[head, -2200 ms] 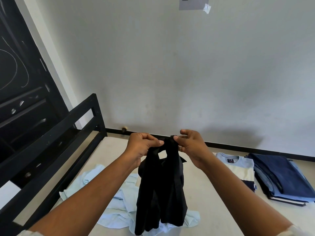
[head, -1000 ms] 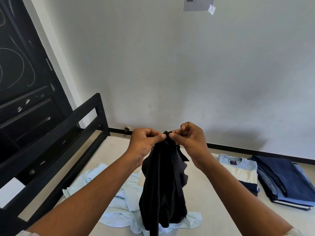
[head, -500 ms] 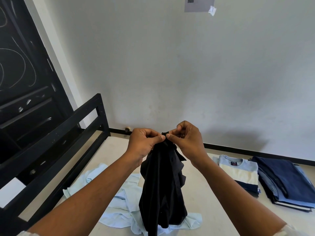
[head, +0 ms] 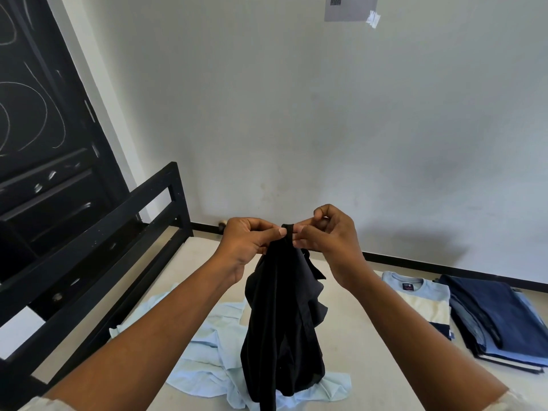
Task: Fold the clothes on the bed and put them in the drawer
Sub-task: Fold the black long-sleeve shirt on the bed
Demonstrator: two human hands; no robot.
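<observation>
Black crumpled cloth shirt point(head: 281, 327), one of the clothes to fold, hangs bunched and unfolded above the pale beige mattress point(head: 370, 336), its lower end trailing onto a crumpled light-blue cotton shirt point(head: 207, 345) that lies loose on the bed. The left hand point(head: 249, 241) and the right hand point(head: 326, 235) sit close together at its top, each pinching a small tip of the black cloth between thumb and forefinger (probably searching for a collar or seam to shake it out by).

By my judgement the task is somewhere near its middle. On the right side of the mattress a folded T-shirt banded in light blue, cream and navy point(head: 421, 301) lies flat, and just beside it rests a neat stack of folded navy and blue garments point(head: 498, 318), so the folding of those is done. Two pieces remain unfolded: the black one in hand and the light-blue one beneath it. Nothing appears stowed yet. No open drawer shows, and whether the dark cabinet point(head: 44, 203) beyond the black metal bed frame point(head: 118, 232) holds it, I cannot tell.
</observation>
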